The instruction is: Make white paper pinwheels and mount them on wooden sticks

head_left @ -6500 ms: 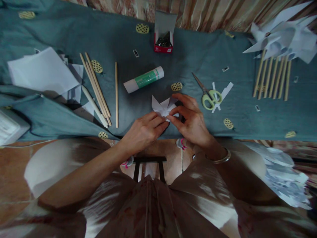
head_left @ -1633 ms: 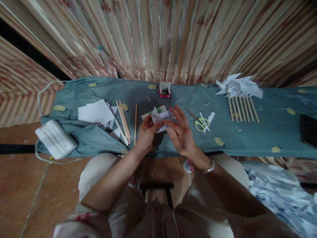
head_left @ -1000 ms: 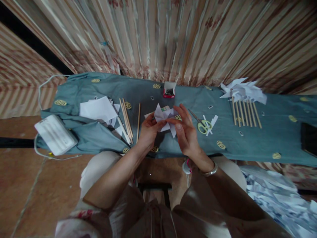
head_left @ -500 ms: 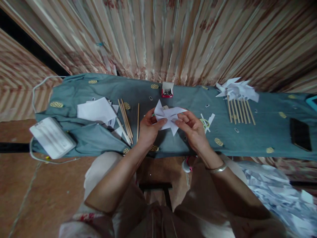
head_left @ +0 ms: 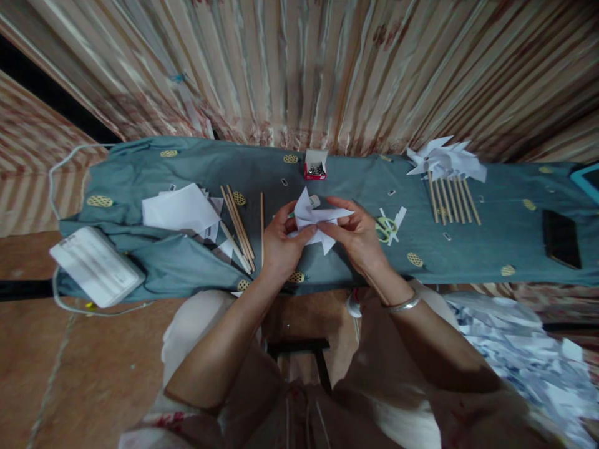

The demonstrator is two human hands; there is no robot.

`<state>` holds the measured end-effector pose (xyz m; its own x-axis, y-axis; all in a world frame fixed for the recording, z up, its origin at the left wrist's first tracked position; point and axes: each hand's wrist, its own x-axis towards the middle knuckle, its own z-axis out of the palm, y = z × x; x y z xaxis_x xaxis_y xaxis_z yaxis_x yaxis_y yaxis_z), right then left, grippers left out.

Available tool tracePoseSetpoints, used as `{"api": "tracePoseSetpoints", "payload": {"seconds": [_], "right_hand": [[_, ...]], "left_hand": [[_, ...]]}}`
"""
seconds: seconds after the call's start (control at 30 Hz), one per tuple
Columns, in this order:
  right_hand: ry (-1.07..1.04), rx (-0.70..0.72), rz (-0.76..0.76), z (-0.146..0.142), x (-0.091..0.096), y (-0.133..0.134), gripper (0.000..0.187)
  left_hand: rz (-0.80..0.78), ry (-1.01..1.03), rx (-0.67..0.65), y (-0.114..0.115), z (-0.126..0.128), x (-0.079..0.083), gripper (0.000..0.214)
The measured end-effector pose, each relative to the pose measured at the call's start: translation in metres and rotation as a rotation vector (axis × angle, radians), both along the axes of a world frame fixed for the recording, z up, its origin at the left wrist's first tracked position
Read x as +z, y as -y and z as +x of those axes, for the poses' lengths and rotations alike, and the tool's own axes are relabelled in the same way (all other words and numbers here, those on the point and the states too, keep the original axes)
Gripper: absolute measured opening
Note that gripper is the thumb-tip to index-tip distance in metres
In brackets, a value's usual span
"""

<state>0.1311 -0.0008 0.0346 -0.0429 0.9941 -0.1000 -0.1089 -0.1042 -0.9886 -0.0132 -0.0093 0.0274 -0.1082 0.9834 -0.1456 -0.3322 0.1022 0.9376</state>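
A white paper pinwheel (head_left: 322, 218) with pointed blades is held up over the middle of the cloth. My left hand (head_left: 286, 242) grips its left side, thumb on top near the centre. From the right, my right hand (head_left: 358, 234) pinches it, thumb near the centre and fingers behind. Behind the pinwheel, a small whitish object (head_left: 314, 201) shows in part; its kind is unclear. A single wooden stick (head_left: 262, 227) lies just left of my left hand. Green-handled scissors (head_left: 386, 229) rest among paper strips to the right of my right hand.
A small red-and-white box of metal pins (head_left: 316, 168) stands at the back. At left lie white paper sheets (head_left: 180, 209), several sticks (head_left: 238, 224) and a white power strip (head_left: 97, 265). Finished pinwheels on sticks (head_left: 447, 162) and a black phone (head_left: 561, 239) are at right.
Both hands keep hold of the pinwheel. My right hand's fingers have shifted behind it, and its blades sit at a slightly different angle. The view has moved a little.
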Motion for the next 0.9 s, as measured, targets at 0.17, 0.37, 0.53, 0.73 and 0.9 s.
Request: {"api": "tracePoseSetpoints", "payload": {"seconds": [0.17, 0.37, 0.53, 0.73, 0.9], "right_hand": [[0.030, 0.009, -0.017, -0.006, 0.003, 0.002, 0.053], [-0.005, -0.004, -0.028, -0.013, 0.006, 0.002, 0.048], [-0.010, 0.012, -0.026, -0.015, 0.005, 0.001, 0.047], [-0.014, 0.068, -0.046, -0.014, 0.003, 0.000, 0.046], [-0.010, 0.100, -0.043, -0.015, 0.003, 0.003, 0.047]], "left_hand": [[-0.001, 0.050, -0.012, 0.001, -0.004, 0.000, 0.048], [0.010, -0.028, -0.054, 0.003, -0.012, 0.000, 0.017], [0.001, -0.108, -0.077, 0.004, -0.019, 0.006, 0.015], [-0.010, -0.112, -0.111, 0.004, -0.025, 0.005, 0.012], [-0.048, -0.093, -0.100, 0.004, -0.026, 0.004, 0.015]]}}
